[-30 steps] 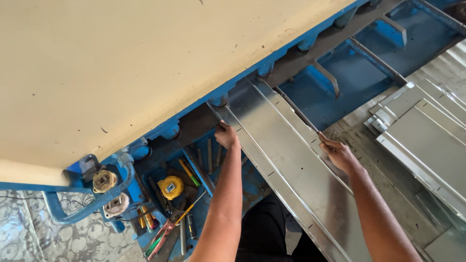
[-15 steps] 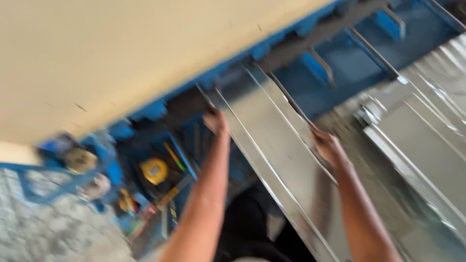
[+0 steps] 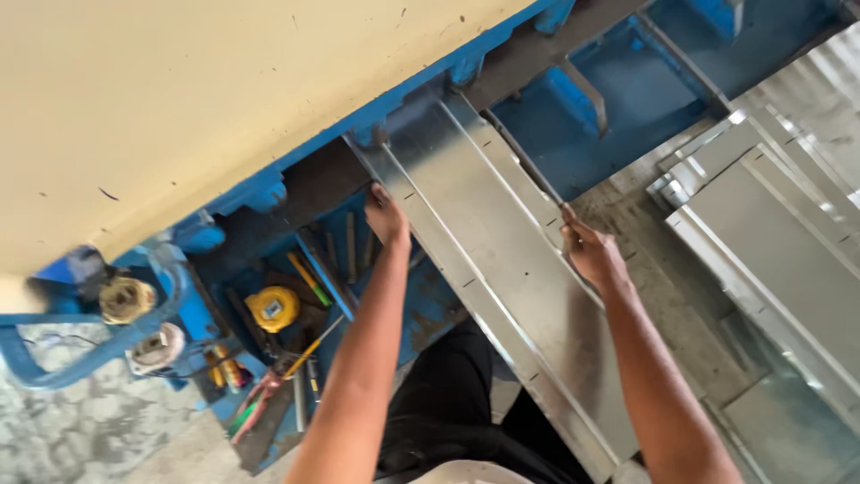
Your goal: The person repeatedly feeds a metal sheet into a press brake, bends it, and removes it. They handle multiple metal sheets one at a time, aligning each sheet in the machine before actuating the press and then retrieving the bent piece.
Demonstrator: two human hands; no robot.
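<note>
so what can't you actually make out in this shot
- Far end of the metal sheet: head view, it runs under the blue machine, so what it meets there is hidden.
- Near end of the sheet: cut off by the bottom edge.
- Left hand and right hand: fingertips curl over the sheet's edges, so the grip underneath is unseen.
- Tools in the tray beside the yellow tape measure: too small and blurred to name.
- Stacked panels: cut off by the right edge.

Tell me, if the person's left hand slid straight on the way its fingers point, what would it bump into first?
Probably the blue machine frame under the cream panel. The left hand rests on the edge of the long folded shiny metal sheet, fingers aimed up towards that dark slot; depth is unclear.
</note>
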